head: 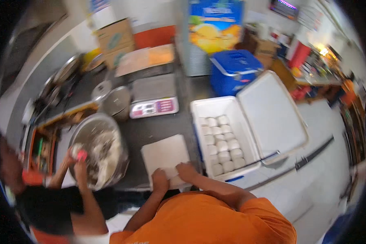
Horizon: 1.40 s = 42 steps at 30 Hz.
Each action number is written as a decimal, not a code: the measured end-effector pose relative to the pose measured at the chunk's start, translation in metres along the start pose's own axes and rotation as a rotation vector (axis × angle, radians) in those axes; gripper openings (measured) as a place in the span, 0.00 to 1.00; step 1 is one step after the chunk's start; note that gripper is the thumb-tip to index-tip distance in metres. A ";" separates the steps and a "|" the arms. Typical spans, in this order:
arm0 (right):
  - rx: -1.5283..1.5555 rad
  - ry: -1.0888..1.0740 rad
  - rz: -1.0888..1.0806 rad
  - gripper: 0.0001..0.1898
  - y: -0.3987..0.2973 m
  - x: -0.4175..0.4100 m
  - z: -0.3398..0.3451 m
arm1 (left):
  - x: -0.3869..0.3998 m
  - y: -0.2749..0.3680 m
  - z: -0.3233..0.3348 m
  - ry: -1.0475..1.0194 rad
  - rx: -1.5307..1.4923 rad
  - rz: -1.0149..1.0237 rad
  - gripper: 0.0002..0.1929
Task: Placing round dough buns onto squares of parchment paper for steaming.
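Note:
A pale, nearly square board or stack of sheets lies on the dark counter in front of me. My left hand grips its near edge, fingers curled over it. My right hand holds the same edge a little further right, and between the hands the edge looks slightly lifted or folded. Just right of the board, an open white-lined cooler contains rows of round white dough balls. Its lid leans open to the right.
At left, a co-worker's hands hold a dough ball and something pink over a large metal pot of dough. Behind the board stand a digital scale and a round metal container. A blue cooler sits beyond.

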State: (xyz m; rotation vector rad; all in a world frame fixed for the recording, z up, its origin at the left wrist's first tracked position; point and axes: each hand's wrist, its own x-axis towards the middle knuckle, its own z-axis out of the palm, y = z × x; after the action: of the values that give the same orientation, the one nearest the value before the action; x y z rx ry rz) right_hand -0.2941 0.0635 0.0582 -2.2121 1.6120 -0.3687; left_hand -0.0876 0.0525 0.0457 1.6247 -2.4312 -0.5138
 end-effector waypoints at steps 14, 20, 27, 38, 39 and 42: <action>-0.070 0.056 -0.047 0.08 0.000 -0.001 0.017 | -0.024 -0.015 -0.001 0.054 -0.168 0.025 0.30; -0.053 0.056 -0.036 0.10 -0.003 -0.002 0.011 | -0.031 -0.027 0.011 0.209 -0.049 0.193 0.29; 0.008 0.006 -0.016 0.13 -0.001 -0.001 0.013 | -0.038 -0.014 -0.008 0.188 -0.001 0.212 0.28; 0.037 -0.053 -0.061 0.18 -0.010 0.012 0.028 | -0.064 -0.069 0.021 0.252 0.072 0.273 0.27; 0.027 0.090 -0.056 0.18 0.004 0.014 0.045 | -0.050 -0.046 0.005 0.232 -0.104 0.203 0.26; 0.040 -0.009 -0.010 0.17 0.022 0.005 0.026 | -0.029 -0.026 0.003 0.352 -0.100 0.270 0.26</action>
State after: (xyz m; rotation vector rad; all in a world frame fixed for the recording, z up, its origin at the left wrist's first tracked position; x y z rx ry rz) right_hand -0.3005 0.0566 0.0249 -2.1903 1.5757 -0.3904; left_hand -0.0552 0.0704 0.0343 1.2020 -2.2675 -0.2734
